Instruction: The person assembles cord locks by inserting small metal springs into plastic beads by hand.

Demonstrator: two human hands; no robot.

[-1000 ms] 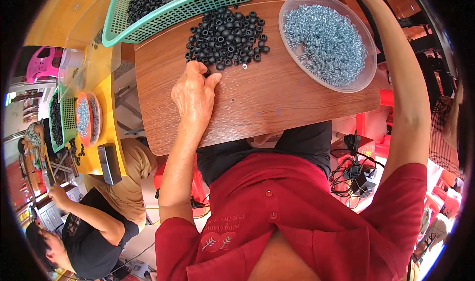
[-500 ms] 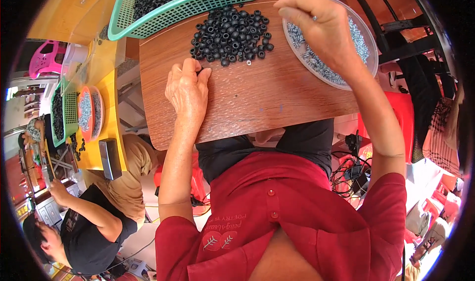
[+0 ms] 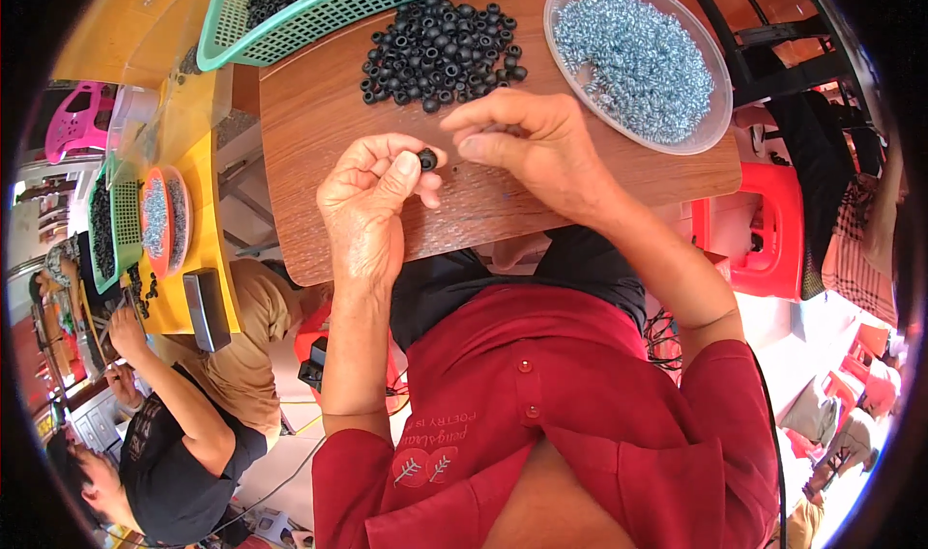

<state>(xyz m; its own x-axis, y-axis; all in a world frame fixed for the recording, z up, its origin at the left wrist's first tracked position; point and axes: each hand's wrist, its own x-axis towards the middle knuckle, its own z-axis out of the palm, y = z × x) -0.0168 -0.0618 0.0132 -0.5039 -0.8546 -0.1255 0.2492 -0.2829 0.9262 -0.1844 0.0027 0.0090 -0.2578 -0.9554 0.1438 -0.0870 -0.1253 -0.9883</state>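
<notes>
My left hand (image 3: 372,187) pinches one black hollow round cap (image 3: 427,159) between thumb and fingertips, above the brown tabletop (image 3: 319,230). Close to its right is my right hand (image 3: 536,148), index finger stretched toward the cap and thumb curled in beneath. Whether something small sits between those fingers is hidden. Beyond the hands lies a loose pile of similar black caps (image 3: 443,51). At the right, a round clear plastic bowl (image 3: 723,114) holds a heap of tiny silvery-blue pieces (image 3: 633,66), too small to name.
A green plastic basket (image 3: 280,42) of black caps stands at the far left edge. Further left, another person (image 3: 184,443) works at a yellow table (image 3: 198,225) with a basket and bowls. A red stool (image 3: 773,230) stands on the right, with cables (image 3: 664,336) below.
My left hand has lifted off the tabletop and now holds up a black cap. My right hand has come from above the bowl leftward and nearer, beside the left hand.
</notes>
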